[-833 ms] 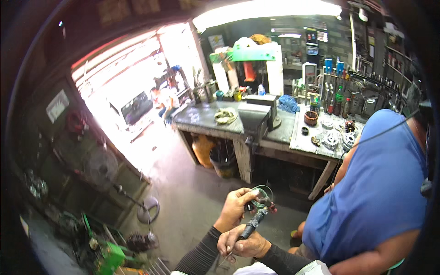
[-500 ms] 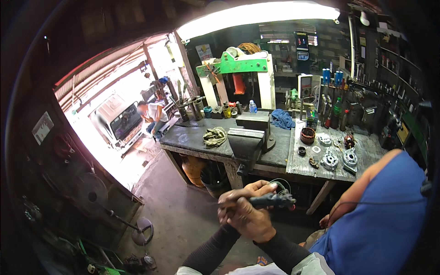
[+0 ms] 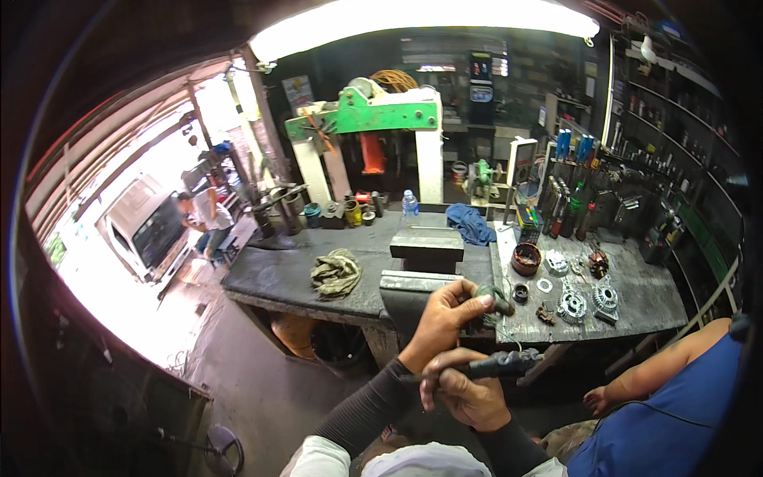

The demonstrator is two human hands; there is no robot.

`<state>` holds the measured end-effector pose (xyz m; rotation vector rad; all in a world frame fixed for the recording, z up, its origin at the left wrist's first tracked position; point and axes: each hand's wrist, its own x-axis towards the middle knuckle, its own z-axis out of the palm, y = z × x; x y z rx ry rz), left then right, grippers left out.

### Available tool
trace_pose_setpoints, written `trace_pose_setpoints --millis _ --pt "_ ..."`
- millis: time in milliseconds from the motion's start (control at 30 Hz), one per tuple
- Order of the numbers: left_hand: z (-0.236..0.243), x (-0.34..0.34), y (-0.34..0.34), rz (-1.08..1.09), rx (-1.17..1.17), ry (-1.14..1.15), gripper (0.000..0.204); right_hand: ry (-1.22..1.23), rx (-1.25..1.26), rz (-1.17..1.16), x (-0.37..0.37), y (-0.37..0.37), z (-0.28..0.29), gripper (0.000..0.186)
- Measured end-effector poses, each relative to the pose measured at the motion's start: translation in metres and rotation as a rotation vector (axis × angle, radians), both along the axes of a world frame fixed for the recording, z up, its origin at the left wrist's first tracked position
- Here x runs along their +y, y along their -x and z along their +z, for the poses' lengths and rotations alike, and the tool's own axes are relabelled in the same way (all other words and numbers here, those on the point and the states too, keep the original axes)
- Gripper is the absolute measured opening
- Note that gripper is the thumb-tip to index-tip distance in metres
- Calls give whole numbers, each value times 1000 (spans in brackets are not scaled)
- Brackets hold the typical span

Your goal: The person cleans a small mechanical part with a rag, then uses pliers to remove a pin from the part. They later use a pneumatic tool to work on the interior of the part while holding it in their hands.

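My left hand (image 3: 445, 322), raised in front of the bench vise (image 3: 425, 245), pinches a small dark-green bundle of wire (image 3: 494, 299); what is at its end is hard to make out. Below it, my right hand (image 3: 470, 391) is closed around a dark, thick-handled tool (image 3: 505, 365) with a thin shaft pointing left. A thin green wire hangs between the bundle and the tool's right end. Just beyond, alternator parts lie on the board: a copper-wound ring (image 3: 526, 259), a metal housing (image 3: 571, 305) and another housing (image 3: 605, 297).
The workbench (image 3: 262, 266) carries a crumpled rag (image 3: 336, 273), a blue cloth (image 3: 470, 223) and a water bottle (image 3: 409, 203). Behind stands a green-topped press (image 3: 389, 111). A person in blue (image 3: 668, 405) sits close on my right; another person (image 3: 208, 222) is outside by a truck (image 3: 143, 226).
My hands have come apart: the left has moved up and right with the green wire bundle, while the right keeps the dark tool lower down. The view has swung to the right.
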<state>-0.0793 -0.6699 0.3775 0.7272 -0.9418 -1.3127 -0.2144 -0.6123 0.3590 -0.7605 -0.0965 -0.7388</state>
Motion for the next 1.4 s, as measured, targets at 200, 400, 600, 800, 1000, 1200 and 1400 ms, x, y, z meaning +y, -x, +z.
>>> trace_pose_setpoints --millis 200,400,600,800,1000,1200,1400 --pt "14 -50 -80 -138 -296 118 17 -35 199 13 -23 -30 -30 20" --pt "23 -82 -89 -288 -234 -28 20 -105 -24 129 -54 -70 -41 20" --pt "47 -107 -84 -476 -318 -10 17 578 540 -497 -85 -80 -18 21" --pt "61 -128 -102 -543 -939 134 31 1209 552 -536 -135 -84 -12 25" --pt "52 -148 -122 -626 -1018 111 36 1240 617 -687 -154 -87 -8 28" --pt "13 -145 -175 -223 -673 -59 39 1064 542 -1012 -164 -103 -15 28" --pt "-39 -101 -188 5 -964 271 68 820 776 -1105 -153 -111 -34 23"
